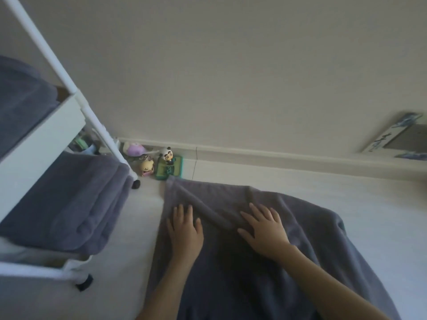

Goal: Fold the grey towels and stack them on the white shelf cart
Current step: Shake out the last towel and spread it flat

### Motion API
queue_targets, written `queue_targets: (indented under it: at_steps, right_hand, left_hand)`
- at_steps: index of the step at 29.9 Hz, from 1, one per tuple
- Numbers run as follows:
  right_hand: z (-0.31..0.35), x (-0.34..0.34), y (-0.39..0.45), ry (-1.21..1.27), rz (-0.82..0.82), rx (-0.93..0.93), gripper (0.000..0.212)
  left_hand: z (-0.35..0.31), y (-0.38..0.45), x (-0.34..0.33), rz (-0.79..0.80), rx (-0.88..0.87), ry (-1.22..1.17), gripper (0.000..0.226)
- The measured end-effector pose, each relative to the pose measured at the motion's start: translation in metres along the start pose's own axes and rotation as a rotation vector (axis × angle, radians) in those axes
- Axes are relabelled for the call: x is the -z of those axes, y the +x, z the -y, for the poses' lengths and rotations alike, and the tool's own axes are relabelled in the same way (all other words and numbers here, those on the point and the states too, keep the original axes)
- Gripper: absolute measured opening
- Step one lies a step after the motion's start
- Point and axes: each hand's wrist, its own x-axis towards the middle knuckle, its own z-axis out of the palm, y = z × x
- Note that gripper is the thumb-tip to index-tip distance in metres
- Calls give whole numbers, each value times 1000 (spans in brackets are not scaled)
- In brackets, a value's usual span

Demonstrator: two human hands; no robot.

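1. The white shelf cart (44, 135) is cut off by the left edge, so only part of its frame, two tiers and two dark castors show. Its upper tier holds a grey towel stack (20, 100) that runs out of view; the lower tier holds a folded grey towel (69, 204), thick and layered, with rounded fold edges facing right.
2. Behind the cart's post, small items on a shelf are too blurred to identify.
3. By the skirting board sits a cluster of toys: a purple one (135, 149), a pink-and-yellow figure (147, 168) and a panda figure (166, 154) on a green base (169, 170).
4. The grey towel (242, 262) being worked lies spread on the pale floor (129, 250), right of the cart, with a raised diagonal crease between the hands; its near end leaves the view at the bottom.
5. The left hand (184, 229) lies flat on the towel, fingers straight and close together.
6. The right hand (263, 229) presses flat too, fingers slightly spread.
7. At far right, a blurred framed object (397, 137) leans on the wall, cut off.
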Motion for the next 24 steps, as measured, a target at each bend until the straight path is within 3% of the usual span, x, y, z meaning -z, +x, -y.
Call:
queue_targets:
  at_steps: [3,8,12,14,16,18,19,22,24]
  right_hand:
    - [-4,-23,0,-9,46,-114,92]
    - [7,-29,-1,-34,117,-142,94]
    - [13,-24,-7,0,149,-60,72]
    - [7,-18,-15,74,59,-25,59]
    - [-5,-16,-34,112,-168,-51,53]
    - [-21,-17,-51,141,-370,-187,51]
    - [-30,-17,-61,159,-392,-290,48]
    - [-58,-22,-95,222,-281,-615,52]
    - [-74,-29,-114,317,-250,-738,55]
  left_hand:
    - [9,-17,-16,61,-45,217,61]
    - [41,-26,-13,54,-88,291,62]
    - [65,-23,-2,59,-59,355,65]
    - [69,-18,5,84,-14,361,64]
    - [59,-20,11,104,22,332,59]
    - [43,-26,12,103,5,267,58]
    - [33,-31,12,96,-31,220,58]
    - [0,-52,4,112,-116,109,61]
    - [-20,-62,-3,136,-146,72,61]
